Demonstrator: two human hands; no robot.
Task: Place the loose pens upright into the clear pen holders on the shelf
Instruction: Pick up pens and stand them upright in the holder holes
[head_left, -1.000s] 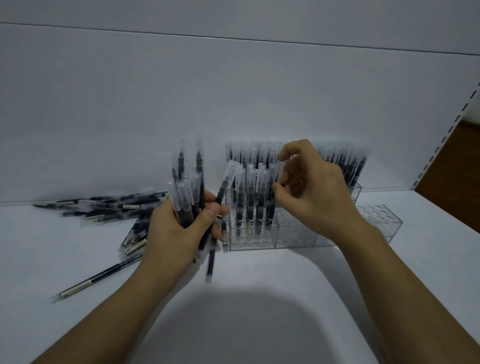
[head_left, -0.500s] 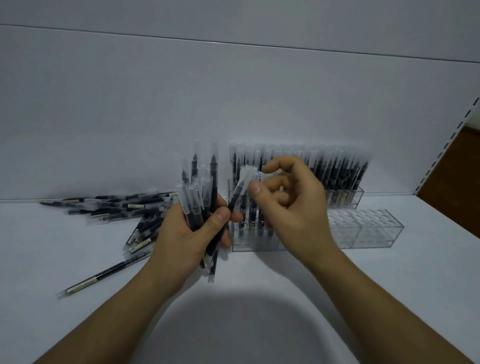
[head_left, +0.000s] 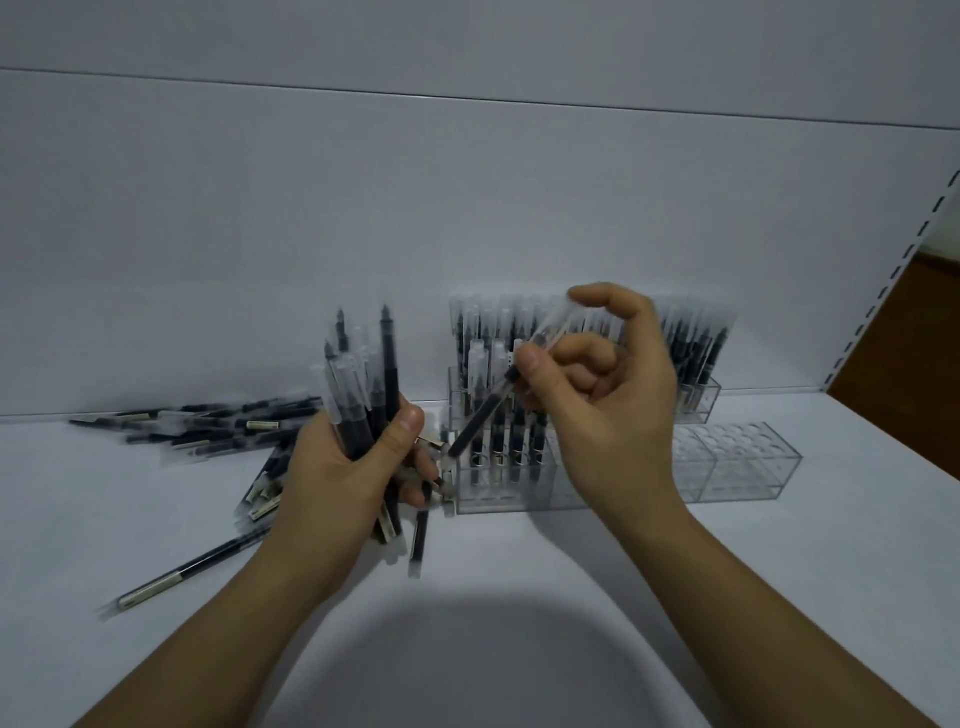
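Observation:
My left hand (head_left: 337, 478) grips a bundle of dark pens (head_left: 363, 384) with clear caps, held upright over the white shelf. My right hand (head_left: 602, 410) pinches a single pen (head_left: 493, 400) between thumb and fingers; it slants with its dark end down to the left, in front of the front clear pen holder (head_left: 737, 467). That holder has several pens standing at its left end and open holes on its right. A rear holder (head_left: 696, 400) behind it is packed with upright pens. Loose pens (head_left: 208, 428) lie in a pile on the shelf to the left.
One stray pen (head_left: 192, 571) lies alone near the front left. The white back panel (head_left: 467, 234) rises right behind the holders. A perforated shelf upright (head_left: 883, 291) stands at the right, with brown floor beyond it.
My right hand drew one pen out of the left hand's bundle and lifted it to the right, toward the front holder. The left hand stayed put with its bundle.

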